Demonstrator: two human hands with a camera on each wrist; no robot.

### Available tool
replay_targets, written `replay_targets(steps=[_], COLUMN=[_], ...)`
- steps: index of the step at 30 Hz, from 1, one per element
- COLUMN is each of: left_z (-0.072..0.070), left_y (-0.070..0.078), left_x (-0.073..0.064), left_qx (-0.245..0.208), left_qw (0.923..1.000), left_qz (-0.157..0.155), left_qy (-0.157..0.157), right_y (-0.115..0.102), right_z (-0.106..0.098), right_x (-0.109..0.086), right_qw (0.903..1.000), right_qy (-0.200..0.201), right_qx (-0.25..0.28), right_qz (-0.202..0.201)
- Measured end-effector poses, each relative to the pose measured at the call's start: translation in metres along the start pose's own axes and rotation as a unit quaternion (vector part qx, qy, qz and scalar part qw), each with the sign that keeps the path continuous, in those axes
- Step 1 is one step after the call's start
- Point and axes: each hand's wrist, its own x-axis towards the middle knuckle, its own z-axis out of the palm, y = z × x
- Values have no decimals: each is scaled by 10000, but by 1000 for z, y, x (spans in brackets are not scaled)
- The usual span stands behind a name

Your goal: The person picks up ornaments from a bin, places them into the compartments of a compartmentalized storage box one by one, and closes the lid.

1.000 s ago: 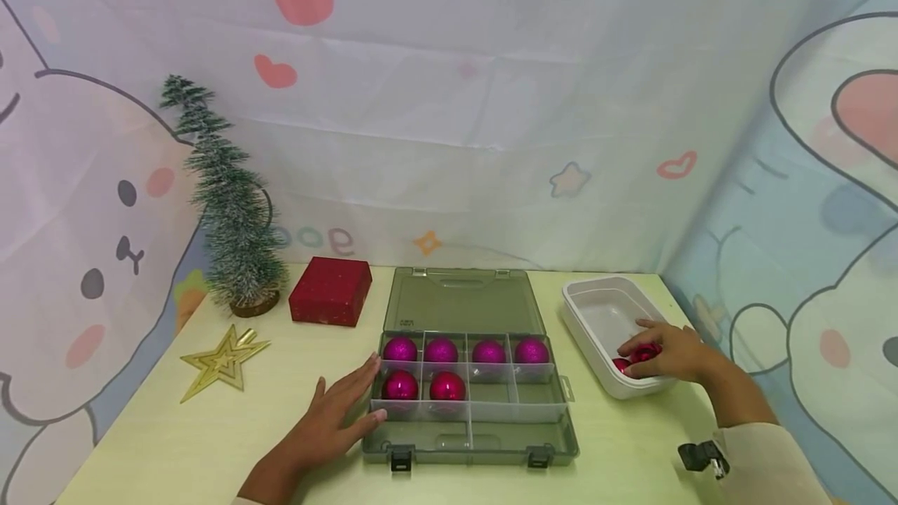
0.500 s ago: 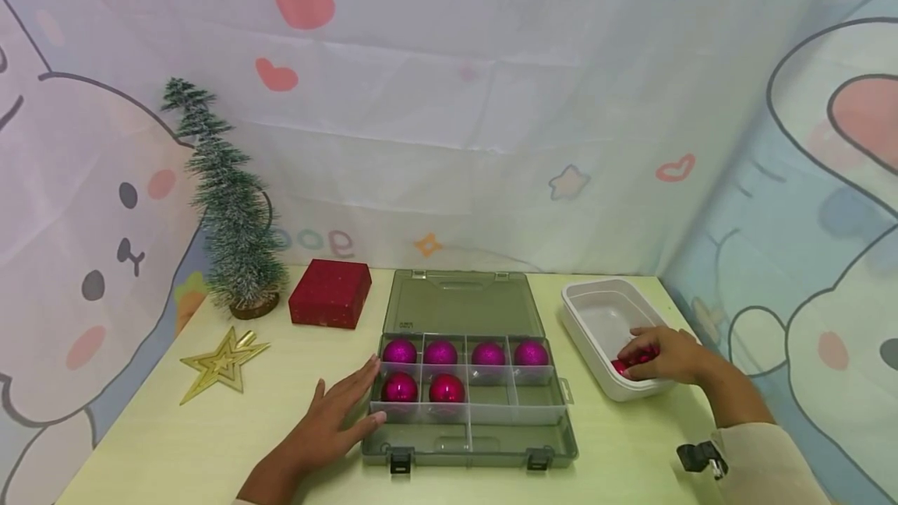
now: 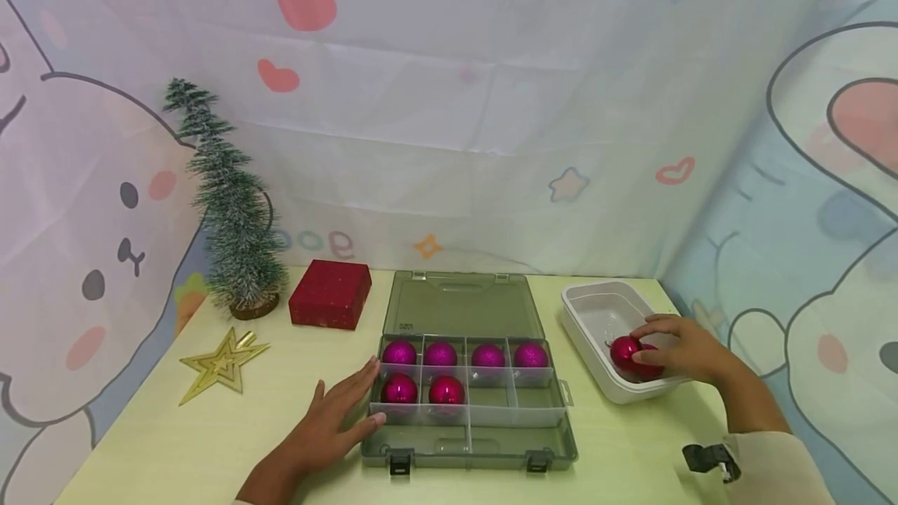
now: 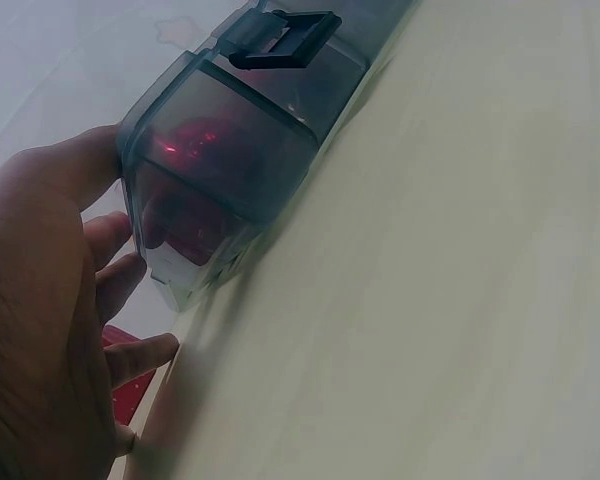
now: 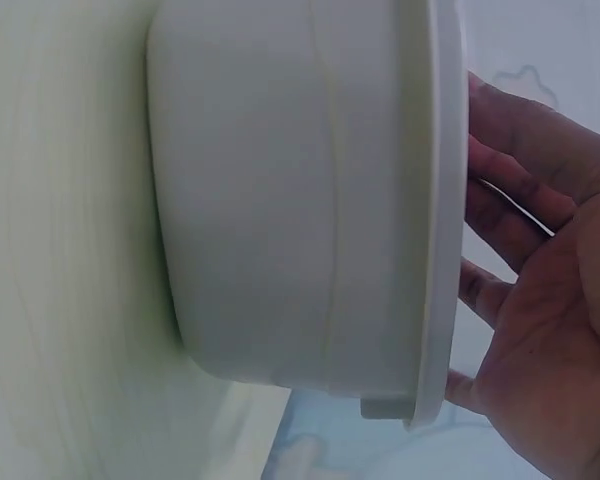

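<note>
A translucent grey-green compartment box [image 3: 400, 436] lies with its lid laid back, holding several glittery magenta Christmas balls [image 3: 489, 354] in the back row and two shiny red ones [image 3: 447, 390] in the middle row. At its left side my left hand [image 3: 326, 419] rests with spread fingers, thumb near the front compartment; the left wrist view shows the fingertips along the box wall. Over the white bin [image 3: 577, 333], my right hand [image 3: 684, 351] reaches down with loosely bent fingers at two shiny red Christmas balls [image 3: 623, 352]. In the right wrist view, its fingertips dip behind the bin's rim.
A small frosted Christmas tree [image 3: 238, 217] stands at the back left beside a red box [image 3: 330, 293]. A gold star topper [image 3: 226, 365] lies in front of the tree. A printed cloth backdrop [image 3: 449, 115] rises behind the table [image 3: 302, 365].
My right hand has drawn slightly right and its fingers have spread, so both red balls in the bin show more; they sit a little higher in view. My left hand stays put.
</note>
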Motion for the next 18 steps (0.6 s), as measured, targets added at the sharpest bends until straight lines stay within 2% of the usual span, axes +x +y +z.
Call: replay_targets(steps=[8,12,18], left_z=[1,0,0], left_y=[1,1,2], left_x=[0,-1,-1], left_qx=[-24,-15,-19], left_qw=[10000,10000,10000], left_qz=[-5,44,26], left_qy=[-1,30,29], right_y=[-6,-10,-14], right_z=[-1,-2,-2], right_x=[-8,-12,-15], right_qw=[9980,9972,9922], right_qy=[179,361,481], right_qx=[545,651,1120], right_qz=[274,113,-254])
